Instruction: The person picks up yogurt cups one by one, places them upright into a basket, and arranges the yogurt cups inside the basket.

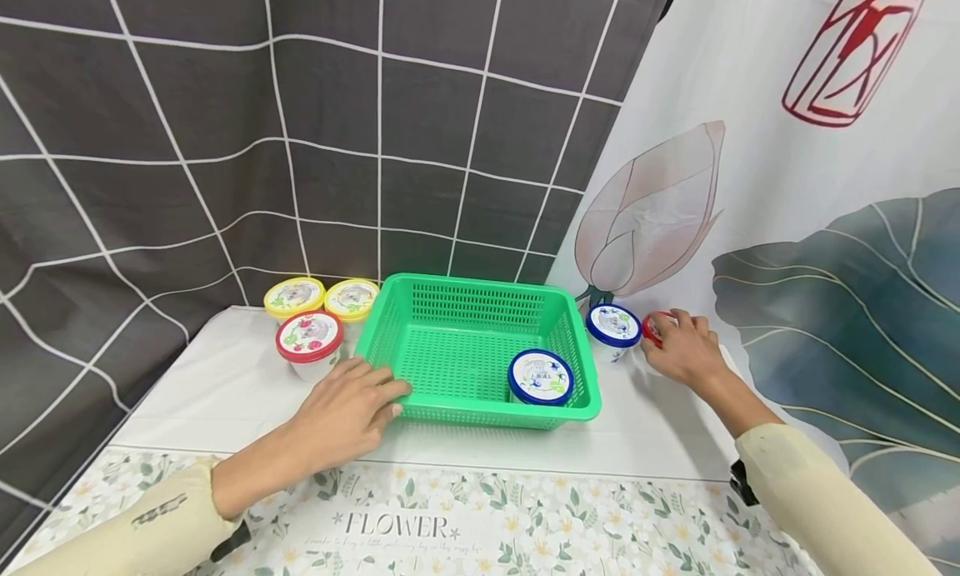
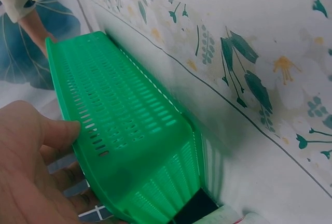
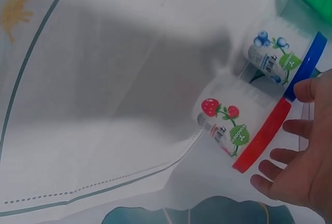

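My left hand [image 1: 348,409] holds the near left corner of a green plastic basket [image 1: 480,413]. In the left wrist view, its thumb [image 2: 62,133] lies against the perforated wall, with the fingers over the rim. A blue-lidded tub [image 1: 540,378] stands inside the basket at its near right. Beyond the basket's right side, my right hand [image 1: 684,349] is over a red-lidded tub [image 3: 233,117] with strawberries printed on it. Its fingers are spread along the lid's edge, and the thumb overlaps the lid of a neighbouring blue-lidded tub [image 3: 277,53] in the right wrist view.
Left of the basket stand two yellow-lidded tubs [image 1: 294,296] and a red-lidded tub [image 1: 310,338], close together. A dark grid-patterned cloth [image 1: 330,142] hangs behind, with a white printed cloth [image 1: 675,217] at the right. The floral table cover [image 1: 420,518] runs along the front.
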The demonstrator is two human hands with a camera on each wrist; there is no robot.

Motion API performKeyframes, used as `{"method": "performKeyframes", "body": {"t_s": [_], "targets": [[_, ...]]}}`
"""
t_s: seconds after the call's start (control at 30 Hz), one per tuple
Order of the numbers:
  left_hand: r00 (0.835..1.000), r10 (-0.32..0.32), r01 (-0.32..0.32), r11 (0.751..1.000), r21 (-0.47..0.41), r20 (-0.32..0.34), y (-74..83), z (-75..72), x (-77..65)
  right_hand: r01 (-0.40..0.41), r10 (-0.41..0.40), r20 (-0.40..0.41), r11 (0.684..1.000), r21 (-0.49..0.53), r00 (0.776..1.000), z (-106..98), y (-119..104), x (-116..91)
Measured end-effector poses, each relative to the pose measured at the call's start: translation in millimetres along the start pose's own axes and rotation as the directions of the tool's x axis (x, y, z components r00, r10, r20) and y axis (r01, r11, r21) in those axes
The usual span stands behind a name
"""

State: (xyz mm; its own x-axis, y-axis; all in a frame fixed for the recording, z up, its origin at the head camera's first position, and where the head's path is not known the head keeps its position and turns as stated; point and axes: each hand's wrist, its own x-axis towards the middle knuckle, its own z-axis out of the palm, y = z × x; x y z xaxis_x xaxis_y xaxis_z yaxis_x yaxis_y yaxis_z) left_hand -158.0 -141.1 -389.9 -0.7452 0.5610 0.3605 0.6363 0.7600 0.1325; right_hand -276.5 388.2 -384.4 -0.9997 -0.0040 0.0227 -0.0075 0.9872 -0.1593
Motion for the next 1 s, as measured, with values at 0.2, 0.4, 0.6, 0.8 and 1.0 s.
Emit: {"method": "performKeyframes", "body": {"t_s": [0.2, 0.4, 0.6, 0.8, 1.0], "targets": [[1.000, 0.000, 0.000, 1.000, 0.010, -0.004, -0.1, 0.5, -0.7, -0.011, 0.011, 0.013, 1.000, 0.021, 1.000, 0.1, 2.8, 1.9], [1.000, -0.004, 0.004, 1.000, 0.011, -0.001, 0.1, 0.2, -0.3, -0.020, 0.020, 0.027, 0.999, 0.031, 0.999, -1.9, 8.2, 3.6], [1.000, -0.001, 0.001, 1.000, 0.013, 0.001, 0.2, 0.1, 0.3, -0.044, 0.042, 0.057, 0.998, 0.033, 0.997, -2.3, 10.9, 5.5], [1.000, 0.007, -0.007, 1.000, 0.022, -0.004, 0.5, 0.3, 0.8, -0.042, 0.039, 0.083, 0.999, 0.033, 0.996, -2.3, 11.8, 8.0], [1.000, 0.008, -0.008, 1.000, 0.021, -0.008, 0.3, 0.4, -0.2, -0.025, 0.021, 0.107, 0.999, 0.028, 0.994, -2.4, 12.3, 8.9]]}}
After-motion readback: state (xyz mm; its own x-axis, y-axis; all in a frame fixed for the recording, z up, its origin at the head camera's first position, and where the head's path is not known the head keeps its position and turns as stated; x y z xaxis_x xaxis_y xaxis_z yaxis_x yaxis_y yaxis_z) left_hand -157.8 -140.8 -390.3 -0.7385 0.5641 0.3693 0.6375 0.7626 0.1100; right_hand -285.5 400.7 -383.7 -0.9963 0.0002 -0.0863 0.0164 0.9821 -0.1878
